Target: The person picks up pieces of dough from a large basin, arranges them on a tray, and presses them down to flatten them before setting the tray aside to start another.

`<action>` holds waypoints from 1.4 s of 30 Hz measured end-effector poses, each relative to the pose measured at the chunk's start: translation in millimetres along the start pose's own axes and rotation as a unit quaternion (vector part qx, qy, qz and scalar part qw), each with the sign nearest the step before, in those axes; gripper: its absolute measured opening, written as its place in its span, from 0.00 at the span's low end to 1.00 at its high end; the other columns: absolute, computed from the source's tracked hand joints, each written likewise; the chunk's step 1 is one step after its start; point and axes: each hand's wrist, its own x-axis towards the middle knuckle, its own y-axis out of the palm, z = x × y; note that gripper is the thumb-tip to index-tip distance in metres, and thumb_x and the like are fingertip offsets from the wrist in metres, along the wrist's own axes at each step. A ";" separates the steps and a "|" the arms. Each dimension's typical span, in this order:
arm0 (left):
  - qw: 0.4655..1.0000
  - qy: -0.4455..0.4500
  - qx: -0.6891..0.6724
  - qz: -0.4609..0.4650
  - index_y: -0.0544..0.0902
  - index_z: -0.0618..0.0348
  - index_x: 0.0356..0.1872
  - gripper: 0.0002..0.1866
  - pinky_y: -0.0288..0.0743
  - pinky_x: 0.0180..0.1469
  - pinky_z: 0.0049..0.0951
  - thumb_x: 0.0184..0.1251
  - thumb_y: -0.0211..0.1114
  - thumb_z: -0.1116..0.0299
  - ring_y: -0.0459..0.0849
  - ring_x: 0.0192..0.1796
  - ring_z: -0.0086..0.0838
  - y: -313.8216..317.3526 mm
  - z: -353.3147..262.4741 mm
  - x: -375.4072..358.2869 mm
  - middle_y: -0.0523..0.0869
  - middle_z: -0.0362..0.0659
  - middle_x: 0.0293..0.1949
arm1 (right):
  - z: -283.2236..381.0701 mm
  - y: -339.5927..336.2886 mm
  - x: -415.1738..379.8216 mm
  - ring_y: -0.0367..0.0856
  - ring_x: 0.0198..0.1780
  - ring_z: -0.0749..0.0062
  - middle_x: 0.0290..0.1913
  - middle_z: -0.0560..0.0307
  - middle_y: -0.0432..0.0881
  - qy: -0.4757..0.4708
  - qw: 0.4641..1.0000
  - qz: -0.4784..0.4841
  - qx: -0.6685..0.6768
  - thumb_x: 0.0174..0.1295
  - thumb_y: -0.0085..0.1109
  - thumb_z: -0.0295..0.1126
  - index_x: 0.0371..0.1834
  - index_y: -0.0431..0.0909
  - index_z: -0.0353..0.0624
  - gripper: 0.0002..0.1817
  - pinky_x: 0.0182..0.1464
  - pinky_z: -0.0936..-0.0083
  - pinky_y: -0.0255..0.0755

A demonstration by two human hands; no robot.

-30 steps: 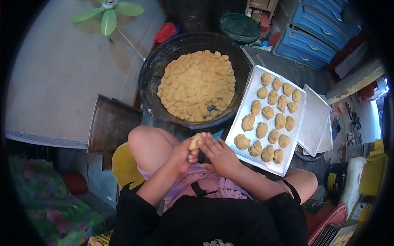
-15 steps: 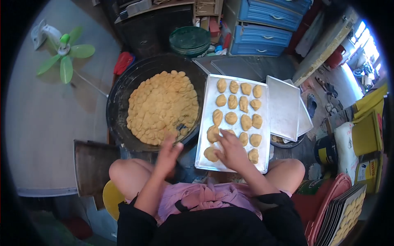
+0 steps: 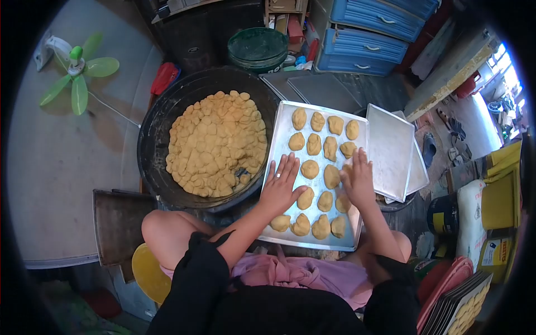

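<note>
A metal baking tray (image 3: 270,190) holds rows of dough pieces (image 3: 310,169) and rests by my lap. My left hand (image 3: 282,184), a ring on one finger, lies flat with fingers stretched over the tray's left side, covering some dough. Its thumb reaches the edge of a dough lump (image 3: 305,198). On the right side of the tray, my right hand (image 3: 359,181) lies with fingers extended, partly hiding dough pieces there. Whether either palm presses on dough is hidden. A large black basin (image 3: 149,131) at the left holds a heap of similar dough pieces (image 3: 215,142).
Bare metal trays (image 3: 391,151) are stacked to the right over another container. A green fan (image 3: 78,70) stands at the left. Blue drawers (image 3: 365,47) and a green bucket (image 3: 257,47) are at the back. Stacked trays (image 3: 463,307) hold flattened pieces at lower right.
My left hand has moved from the basin's edge onto the tray. My right hand has shifted from the tray's left column to its right side. The tray sits slightly nearer my lap.
</note>
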 end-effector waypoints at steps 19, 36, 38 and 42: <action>0.999 -0.042 0.008 -0.025 0.51 0.61 0.73 0.41 0.34 0.74 0.50 0.70 0.40 0.39 0.48 0.76 0.44 21.8 36.8 106.9 0.52 0.54 0.73 | 35.6 38.9 98.2 0.49 0.75 0.58 0.74 0.50 0.53 -0.095 0.993 0.075 0.014 0.66 0.45 0.46 0.74 0.50 0.45 0.35 0.74 0.51 0.36; 0.998 0.051 0.013 -0.024 0.59 0.57 0.71 0.36 0.36 0.74 0.48 0.71 0.41 0.41 0.50 0.75 0.41 21.8 28.5 162.7 0.57 0.46 0.73 | -2.9 53.2 131.6 0.51 0.75 0.58 0.74 0.45 0.54 -0.023 0.998 0.000 -0.057 0.67 0.42 0.52 0.72 0.52 0.37 0.38 0.74 0.51 0.36; 0.998 0.038 0.043 0.018 0.60 0.57 0.71 0.37 0.36 0.74 0.48 0.70 0.40 0.40 0.52 0.75 0.38 41.4 32.3 165.7 0.58 0.46 0.73 | -16.9 65.5 121.5 0.50 0.75 0.58 0.74 0.44 0.53 -0.008 0.995 0.036 -0.093 0.68 0.39 0.54 0.73 0.50 0.38 0.38 0.75 0.55 0.35; 0.998 0.032 0.054 0.012 0.58 0.57 0.71 0.37 0.35 0.75 0.48 0.71 0.40 0.40 0.51 0.75 0.38 40.0 28.5 166.9 0.57 0.46 0.73 | -18.8 60.0 118.2 0.50 0.75 0.58 0.74 0.44 0.53 -0.035 0.997 0.015 -0.073 0.68 0.39 0.52 0.73 0.51 0.38 0.37 0.75 0.55 0.37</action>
